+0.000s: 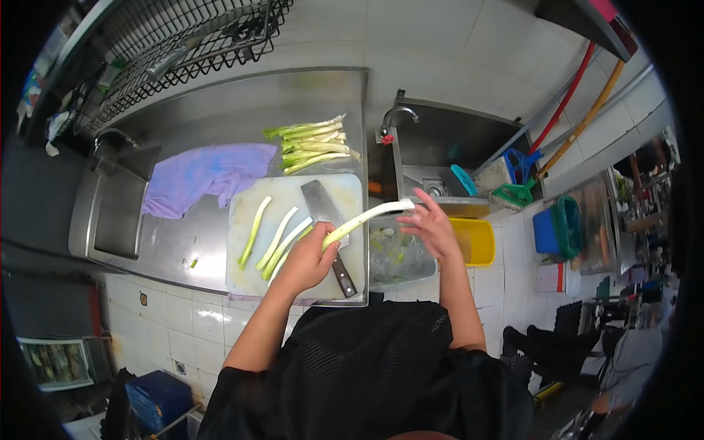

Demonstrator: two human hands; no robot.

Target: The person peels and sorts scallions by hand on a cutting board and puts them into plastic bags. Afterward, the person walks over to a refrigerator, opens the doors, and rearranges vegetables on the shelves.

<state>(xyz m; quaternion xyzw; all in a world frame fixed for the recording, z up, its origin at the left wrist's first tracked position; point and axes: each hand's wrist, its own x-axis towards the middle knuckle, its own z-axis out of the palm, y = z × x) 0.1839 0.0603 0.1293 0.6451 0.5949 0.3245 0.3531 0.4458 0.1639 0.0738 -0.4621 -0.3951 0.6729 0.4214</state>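
A long green onion stalk (367, 215) is gripped near its green end by my left hand (308, 257), above the white cutting board (242, 213). Its white tip points right, close to my right hand (431, 226), whose fingers are spread beyond the board over a clear bin. On the board lies a cleaver (343, 275) with its dark handle toward me, partly hidden by my left hand and the stalk. Several cut stalks (254, 233) rest left of my left hand. Behind the board sits a pile of green onions (315, 143).
A purple cloth (209, 176) lies on the steel counter, with a small sink (117, 213) at its left. Right of the counter stand a clear bin with scraps (396, 257), a yellow bin (477, 242) and another sink (447, 158). A wire rack (191, 55) hangs above.
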